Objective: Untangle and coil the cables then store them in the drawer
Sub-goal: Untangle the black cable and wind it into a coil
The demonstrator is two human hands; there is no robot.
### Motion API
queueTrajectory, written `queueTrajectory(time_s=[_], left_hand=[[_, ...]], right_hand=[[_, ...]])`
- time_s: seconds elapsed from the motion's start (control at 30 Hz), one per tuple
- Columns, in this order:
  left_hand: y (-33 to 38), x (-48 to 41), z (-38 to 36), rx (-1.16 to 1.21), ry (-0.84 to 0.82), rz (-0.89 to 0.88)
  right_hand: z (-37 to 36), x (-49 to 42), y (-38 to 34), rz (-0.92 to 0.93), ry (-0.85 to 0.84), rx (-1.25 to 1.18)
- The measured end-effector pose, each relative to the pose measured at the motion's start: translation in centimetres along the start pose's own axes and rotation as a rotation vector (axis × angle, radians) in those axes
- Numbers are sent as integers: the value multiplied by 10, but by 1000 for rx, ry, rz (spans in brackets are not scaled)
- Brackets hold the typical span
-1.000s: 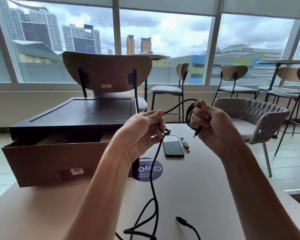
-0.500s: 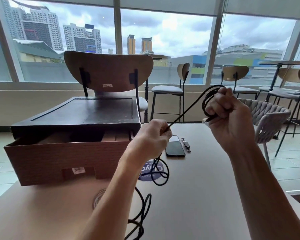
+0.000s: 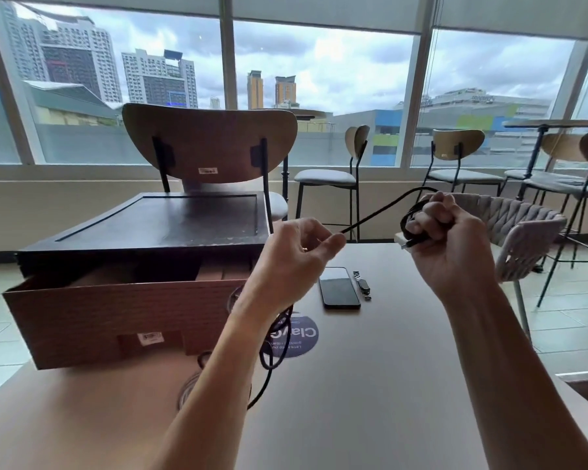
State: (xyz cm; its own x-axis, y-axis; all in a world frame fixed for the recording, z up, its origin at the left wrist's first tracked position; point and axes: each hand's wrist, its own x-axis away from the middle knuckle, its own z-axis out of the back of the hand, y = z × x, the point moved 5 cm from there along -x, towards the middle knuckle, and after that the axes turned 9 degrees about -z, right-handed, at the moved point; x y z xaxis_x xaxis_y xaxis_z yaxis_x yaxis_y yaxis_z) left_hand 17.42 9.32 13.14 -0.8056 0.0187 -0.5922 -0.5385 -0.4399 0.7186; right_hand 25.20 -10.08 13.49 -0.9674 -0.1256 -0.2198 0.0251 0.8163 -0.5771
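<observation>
Right hand [image 3: 452, 245]: raised over the table's far edge, closed in a fist, fingers curled round several loops of the black cable [image 3: 370, 216]; a plug end sticks out under the fist
Left hand [image 3: 296, 262]: raised near the drawer's right corner, thumb and forefinger pinching the cable, other fingers loosely curled
Cable: one stretch runs straight between the two hands; the slack hangs below the left wrist and loops down onto the table [image 3: 387, 385]
Drawer [image 3: 116, 313]: brown, pulled out of a dark box on the table's left side; contents cannot be made out
Phone [image 3: 339, 288]: flat on the table, screen dark, between the hands
Watch [image 3: 363, 285]: just beside the phone, on its right
Sticker [image 3: 302, 334]: round, blue, on the table, partly crossed by the slack cable
</observation>
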Motion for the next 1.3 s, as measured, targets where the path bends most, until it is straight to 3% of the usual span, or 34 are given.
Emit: queueTrajectory(time_s=[0.13,0.2,0.27,0.37,0.53,0.7,0.8,0.87,0.97,1.13,1.3], left_hand=[[-13,13,-8,163,-408,184],[-18,16,-4,87,-456,198],[-23,13,2,37,-353,225],[-35,3,16,-35,-51,250],[-32,1,33,-120,356,146],[-45,0,45,-41,458,134],[-48,3,45,-76,443,153],[-41,5,42,-167,415,112],[-27,5,28,-278,244,19],[-19,5,2,-373,-197,2],[-9,10,1,-465,-373,9]], right_hand=[[5,1,-11,54,27,-39],[6,1,-14,89,42,-37],[7,0,-13,105,57,-11],[6,-2,-6,81,54,103],[-5,3,10,-121,-102,328],[-14,16,20,-340,-345,369],[-23,21,19,-422,-576,201],[-30,24,14,-454,-732,9],[-27,18,3,-387,-733,-126],[-16,10,-6,-342,-635,-218],[-14,7,-3,-196,-419,-364]])
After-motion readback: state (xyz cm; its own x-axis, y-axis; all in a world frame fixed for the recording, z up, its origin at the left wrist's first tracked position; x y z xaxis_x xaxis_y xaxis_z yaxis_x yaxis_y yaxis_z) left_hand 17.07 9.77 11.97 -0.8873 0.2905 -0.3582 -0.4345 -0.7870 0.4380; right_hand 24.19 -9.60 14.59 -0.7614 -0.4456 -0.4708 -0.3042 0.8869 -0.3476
